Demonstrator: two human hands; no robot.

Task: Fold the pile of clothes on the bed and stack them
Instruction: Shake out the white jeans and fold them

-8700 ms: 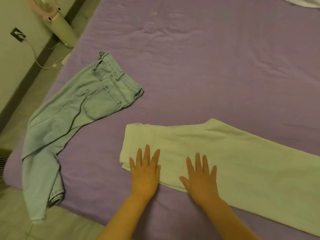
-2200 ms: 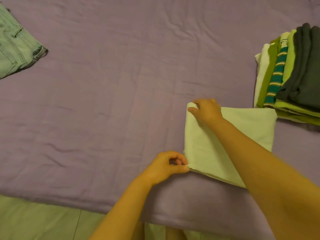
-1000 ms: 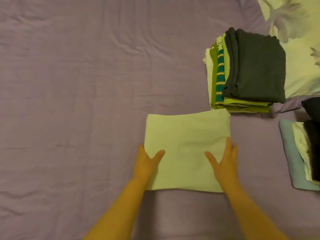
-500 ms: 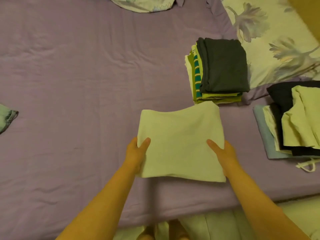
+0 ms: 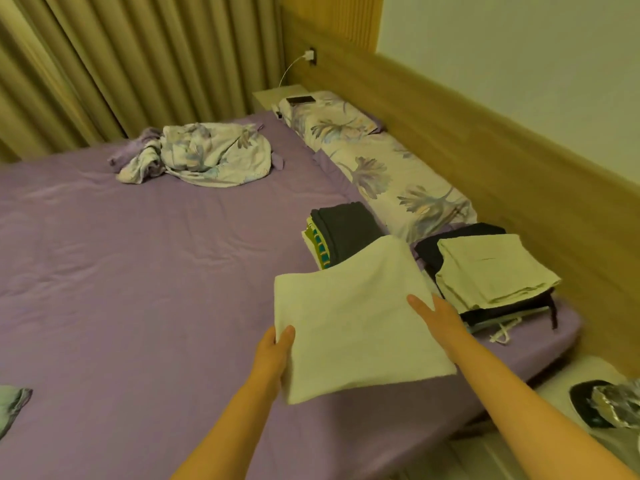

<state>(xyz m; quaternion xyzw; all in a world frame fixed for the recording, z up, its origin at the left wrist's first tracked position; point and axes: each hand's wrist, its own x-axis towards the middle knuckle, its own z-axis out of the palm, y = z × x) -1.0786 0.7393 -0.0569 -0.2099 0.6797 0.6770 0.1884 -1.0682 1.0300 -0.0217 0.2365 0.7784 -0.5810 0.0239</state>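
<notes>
Pale folded trousers (image 5: 356, 323) sit lifted off the purple bed (image 5: 138, 271), carried flat between both hands. The left hand (image 5: 277, 355) grips the near left edge, thumb on top; the right hand (image 5: 438, 315) holds the right edge, thumb on the cloth, fingers hidden beneath. Two stacks lie ahead and to the right: the dark-topped stack (image 5: 341, 233) just beyond the trousers' far corner, the cream-topped stack (image 5: 491, 271) to the right, closer to the right hand. My guess is that the bundle goes on one of these; which one I cannot tell.
</notes>
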